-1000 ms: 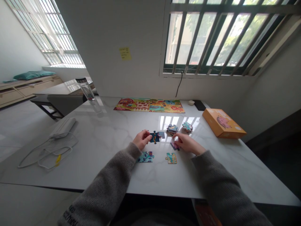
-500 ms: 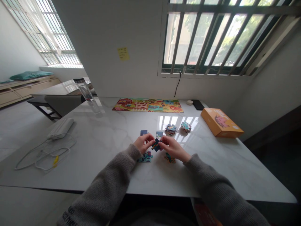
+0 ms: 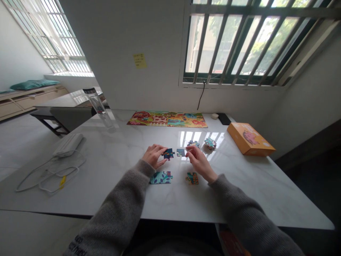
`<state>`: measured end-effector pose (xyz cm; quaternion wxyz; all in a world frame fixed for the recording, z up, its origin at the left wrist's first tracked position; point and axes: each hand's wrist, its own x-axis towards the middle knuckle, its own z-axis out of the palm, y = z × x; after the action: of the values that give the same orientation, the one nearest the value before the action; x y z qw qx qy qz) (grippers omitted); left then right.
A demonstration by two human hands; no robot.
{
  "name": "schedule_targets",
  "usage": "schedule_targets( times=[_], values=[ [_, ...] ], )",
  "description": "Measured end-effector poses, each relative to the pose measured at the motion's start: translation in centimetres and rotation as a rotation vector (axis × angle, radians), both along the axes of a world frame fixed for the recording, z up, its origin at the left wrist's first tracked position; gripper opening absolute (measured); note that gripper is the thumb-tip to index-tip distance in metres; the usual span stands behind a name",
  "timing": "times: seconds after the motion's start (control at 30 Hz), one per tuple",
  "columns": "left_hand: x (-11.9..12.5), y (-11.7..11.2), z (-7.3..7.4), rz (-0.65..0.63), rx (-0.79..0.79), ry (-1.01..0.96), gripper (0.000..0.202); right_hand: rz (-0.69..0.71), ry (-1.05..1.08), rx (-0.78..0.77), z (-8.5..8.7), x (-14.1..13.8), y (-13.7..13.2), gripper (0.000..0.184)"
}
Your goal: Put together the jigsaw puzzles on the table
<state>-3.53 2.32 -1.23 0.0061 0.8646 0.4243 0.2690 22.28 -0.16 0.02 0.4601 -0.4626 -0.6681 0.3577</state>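
My left hand (image 3: 155, 155) has its fingers closed on the left edge of a dark blue puzzle piece (image 3: 168, 153) with orange marks. Just right of it, across a small gap, lies a grey-blue puzzle piece (image 3: 180, 153). The thumb and forefinger of my right hand (image 3: 199, 163) pinch at that piece's right edge. Nearer me are a joined pair of teal leaf-patterned puzzle pieces (image 3: 161, 177) and, further right, a green and orange puzzle piece (image 3: 192, 178). Behind my right fingers a stack of puzzle pieces (image 3: 193, 143) is partly hidden.
Another stack of pieces (image 3: 210, 143) stands to the right, before an orange box (image 3: 250, 138). At the back lie a long illustrated strip (image 3: 167, 119) and a black phone (image 3: 224, 118). On the left are a clear bottle (image 3: 96, 101) and a white device (image 3: 69, 145) with a looped cable.
My hands have moved apart from the dark piece they both held. The left has carried it left and back, lower to the table; the right has moved back and right to the grey-blue piece.
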Motion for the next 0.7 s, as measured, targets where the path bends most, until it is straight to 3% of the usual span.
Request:
schedule_targets(
  times=[0.13, 0.27, 0.47, 0.57, 0.7],
  values=[
    [-1.2, 0.8, -0.5, 0.047, -0.012, 0.028, 0.049, -0.04, -0.296, 0.145, -0.5, 1.0, 0.5, 0.021],
    [-0.8, 0.6, -0.8, 0.034, -0.062, 0.008, 0.049, 0.06, -0.547, 0.337, -1.4, 1.1, 0.5, 0.029],
    [0.0, 0.2, -0.9, -0.038, -0.176, -0.019, 0.044, 0.111, -0.849, 0.421, -1.8, 0.7, 0.0, 0.041],
    [0.1, 0.1, -0.9, -0.04, -0.213, -0.005, 0.043, 0.112, -0.898, 0.421, -1.7, 0.5, -0.2, 0.041],
    [0.2, -0.1, -0.8, -0.013, -0.246, 0.006, 0.042, 0.173, -0.798, 0.397, -1.3, 0.5, -0.2, 0.034]
  ],
)
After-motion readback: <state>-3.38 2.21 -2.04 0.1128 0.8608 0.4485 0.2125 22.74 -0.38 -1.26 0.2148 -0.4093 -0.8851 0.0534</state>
